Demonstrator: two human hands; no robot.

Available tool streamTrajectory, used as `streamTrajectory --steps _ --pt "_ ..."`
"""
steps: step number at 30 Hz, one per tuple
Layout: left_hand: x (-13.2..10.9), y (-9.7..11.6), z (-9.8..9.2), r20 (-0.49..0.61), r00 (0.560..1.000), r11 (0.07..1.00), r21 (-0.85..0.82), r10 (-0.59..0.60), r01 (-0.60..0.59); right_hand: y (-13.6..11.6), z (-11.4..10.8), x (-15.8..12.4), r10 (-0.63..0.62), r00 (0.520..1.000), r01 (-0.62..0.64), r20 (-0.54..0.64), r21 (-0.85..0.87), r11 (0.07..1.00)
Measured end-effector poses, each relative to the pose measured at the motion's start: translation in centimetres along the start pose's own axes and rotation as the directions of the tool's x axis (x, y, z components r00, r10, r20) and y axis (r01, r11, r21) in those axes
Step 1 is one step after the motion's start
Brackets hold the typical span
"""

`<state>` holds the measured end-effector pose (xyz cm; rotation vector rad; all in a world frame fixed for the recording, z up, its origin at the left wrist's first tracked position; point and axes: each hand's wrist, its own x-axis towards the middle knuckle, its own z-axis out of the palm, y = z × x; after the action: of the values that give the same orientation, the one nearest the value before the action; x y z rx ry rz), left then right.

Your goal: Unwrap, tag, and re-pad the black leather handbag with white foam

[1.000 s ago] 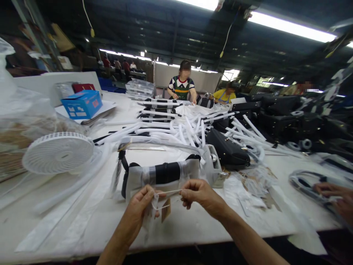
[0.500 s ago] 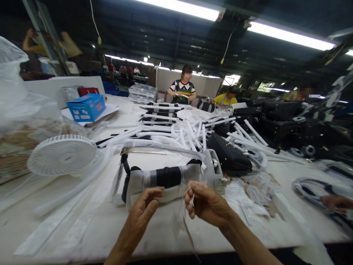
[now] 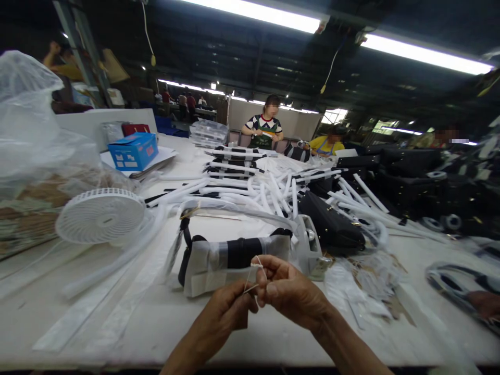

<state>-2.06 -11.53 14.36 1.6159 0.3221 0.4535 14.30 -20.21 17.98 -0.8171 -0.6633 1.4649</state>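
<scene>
A thin white string [image 3: 250,276] is looped between my two hands above the table. My right hand [image 3: 291,289] pinches the looped upper part of it between thumb and fingers. Close against it on the left, my left hand [image 3: 226,312] is closed with its fingertips on the string's lower part; a small flat piece under those fingers is too dim to name. Just behind both hands lies a black handbag [image 3: 244,252], its body partly covered in pale wrapping and its handle wrapped and arching over the back. My hands hide part of its front edge.
A white fan [image 3: 101,216] and a blue box [image 3: 133,151] stand at left. White-wrapped straps [image 3: 234,190] pile up behind the bag, beside another black bag [image 3: 330,221]. Crumpled plastic [image 3: 351,289] lies right. Another person's hand [image 3: 484,303] is at the right edge; a co-worker [image 3: 263,127] is opposite.
My left hand has moved right to meet my right hand and closed on the string. The string is now stretched in a loop between them. The view has shifted slightly left.
</scene>
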Motion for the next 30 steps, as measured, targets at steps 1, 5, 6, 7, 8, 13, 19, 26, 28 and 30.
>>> streamTrajectory --steps 1,5,6,7,8,13,19,26,28,30 --pt "-0.1 -0.2 -0.1 -0.012 1.0 1.0 0.001 -0.012 0.012 0.2 0.0 0.1 -0.008 0.999 0.005 -0.045 -0.069 0.998" --pt "-0.5 -1.3 -0.5 -0.065 0.997 0.998 -0.039 -0.052 0.05 1.0 -0.2 0.7 -0.169 0.96 0.024 -0.223 -0.536 0.844" --pt "-0.6 -1.6 -0.6 -0.075 0.996 0.998 -0.041 -0.05 0.047 1.2 -0.3 0.9 -0.228 0.944 0.026 -0.237 -0.637 0.771" --pt "-0.8 -1.9 -0.7 -0.086 0.995 0.999 -0.024 -0.044 0.043 1.3 -0.5 1.0 -0.27 0.932 0.023 -0.241 -0.705 0.709" --pt "-0.9 -2.3 -0.8 -0.106 0.994 0.999 0.008 -0.032 0.033 1.4 -0.7 1.0 -0.284 0.93 0.018 -0.235 -0.74 0.672" --pt "-1.9 -4.2 -1.4 -0.19 0.981 0.976 0.218 0.044 -0.001 1.0 -0.7 0.7 -0.169 0.979 0.06 -0.115 -0.629 0.775" --pt "-2.7 -4.7 -1.3 -0.147 0.984 0.955 0.291 0.102 -0.056 2.1 1.2 1.6 -0.184 0.981 0.153 -0.067 -0.328 0.932" --pt "-4.6 -1.5 -4.5 -0.36 0.919 0.972 0.219 0.16 -0.084 0.9 3.4 5.2 -0.065 0.993 0.027 -0.095 -0.356 0.934" --pt "-4.9 -1.0 -5.7 -0.555 0.812 0.977 0.198 0.18 -0.082 -0.3 4.2 6.8 -0.048 0.995 0.002 -0.082 -0.488 0.873" --pt "-4.9 -0.8 -6.6 -0.692 0.694 0.971 0.235 0.199 -0.044 -1.2 5.2 8.6 -0.03 0.996 -0.029 -0.081 -0.642 0.766"
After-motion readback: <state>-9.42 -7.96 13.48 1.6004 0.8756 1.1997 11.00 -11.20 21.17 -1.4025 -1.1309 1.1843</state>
